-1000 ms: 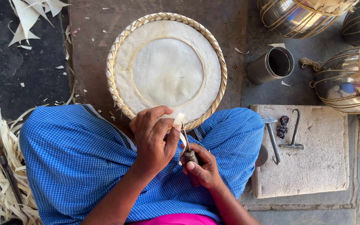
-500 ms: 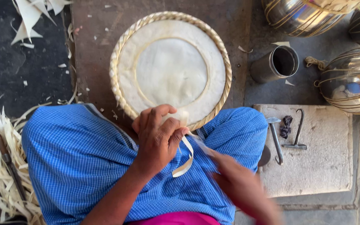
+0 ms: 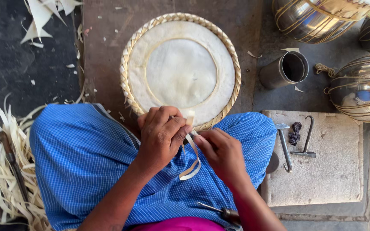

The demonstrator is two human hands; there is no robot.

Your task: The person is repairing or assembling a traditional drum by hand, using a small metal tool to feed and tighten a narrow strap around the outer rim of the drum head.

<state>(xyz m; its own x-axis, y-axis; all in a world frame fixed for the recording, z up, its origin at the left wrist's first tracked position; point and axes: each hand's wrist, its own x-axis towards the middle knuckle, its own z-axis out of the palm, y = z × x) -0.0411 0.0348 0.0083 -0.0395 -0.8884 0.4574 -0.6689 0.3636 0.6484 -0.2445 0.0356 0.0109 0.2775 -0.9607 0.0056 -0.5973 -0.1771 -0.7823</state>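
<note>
Two hands work at the near rim of one round woven tray (image 3: 127,64), which lies on the floor just beyond the person's knees. Left hand (image 3: 161,134): fingers curled shut, pinching the upper end of one pale palm-leaf strip (image 3: 192,160) against the tray's near edge. Right hand (image 3: 223,152): fingers partly closed, tips touching the same strip just to the right of the left hand; whether it grips or only guides, I cannot tell. Strip's long axis runs near-far, hanging from the rim and curling on the blue checked cloth (image 3: 86,162) over the lap. The left hand is nearer the rim. One thin metal tool (image 3: 219,210) lies on the lap, near edge. Right: one stone slab (image 3: 335,179) carrying two metal tools; one metal cup (image 3: 284,69); at least three shiny pots (image 3: 305,19). Left: a heap of leaf strips (image 3: 1,171).
</note>
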